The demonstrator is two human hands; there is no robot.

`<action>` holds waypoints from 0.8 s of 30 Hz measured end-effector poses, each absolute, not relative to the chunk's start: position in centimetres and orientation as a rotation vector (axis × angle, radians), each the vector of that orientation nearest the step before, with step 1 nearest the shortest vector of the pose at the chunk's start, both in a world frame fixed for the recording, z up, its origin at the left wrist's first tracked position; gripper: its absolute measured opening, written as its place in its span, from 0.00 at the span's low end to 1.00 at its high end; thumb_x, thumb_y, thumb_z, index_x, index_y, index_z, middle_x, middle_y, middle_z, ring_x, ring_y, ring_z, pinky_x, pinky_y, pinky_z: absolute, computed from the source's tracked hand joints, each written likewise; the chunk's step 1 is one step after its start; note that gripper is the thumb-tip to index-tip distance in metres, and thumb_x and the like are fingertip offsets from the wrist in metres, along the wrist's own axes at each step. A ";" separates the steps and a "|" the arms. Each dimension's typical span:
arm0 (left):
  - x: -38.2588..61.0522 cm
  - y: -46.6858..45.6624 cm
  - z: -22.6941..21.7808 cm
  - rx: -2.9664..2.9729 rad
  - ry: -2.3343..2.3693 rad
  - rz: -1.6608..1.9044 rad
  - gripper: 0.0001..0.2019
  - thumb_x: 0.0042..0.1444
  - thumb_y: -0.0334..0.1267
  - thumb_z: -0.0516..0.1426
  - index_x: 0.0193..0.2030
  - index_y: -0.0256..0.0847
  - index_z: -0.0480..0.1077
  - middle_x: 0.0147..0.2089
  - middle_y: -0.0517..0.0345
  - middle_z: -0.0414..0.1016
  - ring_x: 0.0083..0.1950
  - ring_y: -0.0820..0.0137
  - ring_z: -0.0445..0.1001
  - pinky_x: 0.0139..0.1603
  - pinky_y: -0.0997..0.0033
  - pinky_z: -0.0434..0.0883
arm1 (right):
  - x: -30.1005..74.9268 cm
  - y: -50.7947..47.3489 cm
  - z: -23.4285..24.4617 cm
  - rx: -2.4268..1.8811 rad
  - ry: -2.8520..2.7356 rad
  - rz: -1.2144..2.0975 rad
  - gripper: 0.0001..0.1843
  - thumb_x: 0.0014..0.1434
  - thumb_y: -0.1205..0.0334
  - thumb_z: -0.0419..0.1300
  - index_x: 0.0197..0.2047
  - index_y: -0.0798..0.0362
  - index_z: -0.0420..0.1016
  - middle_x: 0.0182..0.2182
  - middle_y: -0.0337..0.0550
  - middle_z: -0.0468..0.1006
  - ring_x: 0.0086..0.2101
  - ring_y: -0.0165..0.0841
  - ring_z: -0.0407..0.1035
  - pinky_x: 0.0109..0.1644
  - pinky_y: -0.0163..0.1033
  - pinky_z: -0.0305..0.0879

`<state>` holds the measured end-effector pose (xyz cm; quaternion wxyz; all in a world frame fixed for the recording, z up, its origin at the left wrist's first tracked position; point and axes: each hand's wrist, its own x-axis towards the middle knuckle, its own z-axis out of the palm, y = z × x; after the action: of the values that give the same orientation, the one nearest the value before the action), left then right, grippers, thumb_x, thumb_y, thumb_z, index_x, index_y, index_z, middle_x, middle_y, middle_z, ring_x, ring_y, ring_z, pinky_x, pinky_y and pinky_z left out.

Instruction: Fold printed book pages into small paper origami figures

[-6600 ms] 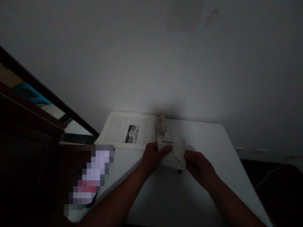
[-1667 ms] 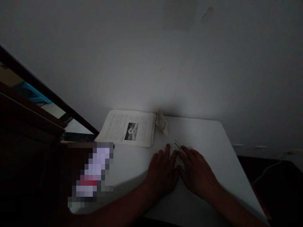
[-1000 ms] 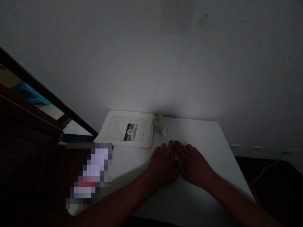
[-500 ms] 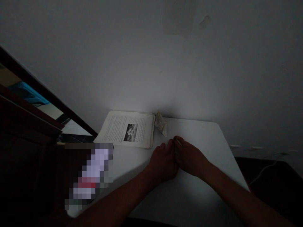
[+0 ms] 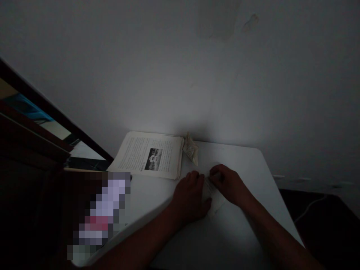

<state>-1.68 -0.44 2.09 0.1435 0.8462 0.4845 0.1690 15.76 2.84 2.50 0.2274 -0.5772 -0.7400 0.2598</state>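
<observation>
A small sheet of printed paper (image 5: 211, 193), partly covered by my hands, lies on the white table (image 5: 242, 161). My left hand (image 5: 189, 197) rests palm down over its left side, thumb spread away from the fingers. At the upper right part of the paper, my right hand (image 5: 229, 183) is closed, with thumb and fingertips pinching it. Just beyond my hands stands a folded paper shape (image 5: 191, 149) with print on it. Left of that shape lies a stack of printed pages (image 5: 132, 153) with a dark picture on the top sheet.
A pale wall (image 5: 157, 75) rises behind the table. At the table's left edge is a blurred-out, pixelated object (image 5: 105, 204). Dark wooden furniture (image 5: 30, 180) stands on the left, and a pale cable (image 5: 309, 206) runs over a dark surface on the right.
My hands were close together over the paper; now they are apart, the right one shifted right and curled. More of the paper shows between them. The view has shifted slightly.
</observation>
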 end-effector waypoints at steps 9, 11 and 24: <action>-2.5 1.5 2.5 1.693 1.068 0.659 0.10 0.54 0.41 0.55 0.33 0.36 0.73 0.30 0.59 0.72 0.33 0.71 0.69 0.34 0.74 0.64 | 16.8 2.3 2.3 -1.292 -1.365 1.545 0.12 0.50 0.54 0.63 0.27 0.56 0.74 0.18 0.34 0.68 0.19 0.25 0.59 0.23 0.33 0.55; -2.6 1.7 2.6 1.593 1.014 0.653 0.11 0.53 0.41 0.56 0.30 0.35 0.73 0.26 0.61 0.69 0.29 0.73 0.66 0.31 0.76 0.62 | 16.5 2.1 2.1 -1.235 -1.305 1.616 0.12 0.50 0.55 0.63 0.24 0.56 0.74 0.16 0.34 0.67 0.18 0.25 0.59 0.23 0.33 0.54; -2.8 1.6 2.7 1.359 0.745 0.735 0.16 0.50 0.43 0.59 0.19 0.34 0.63 0.21 0.67 0.53 0.24 0.79 0.53 0.24 0.77 0.53 | 14.6 0.8 3.2 -1.051 -0.734 2.000 0.10 0.42 0.62 0.68 0.22 0.57 0.72 0.17 0.35 0.71 0.19 0.26 0.64 0.24 0.33 0.58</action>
<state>-2.80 1.57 2.74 0.6543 0.5993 0.3284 0.3239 14.56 0.78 3.21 0.3736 -0.4104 -0.2865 0.7810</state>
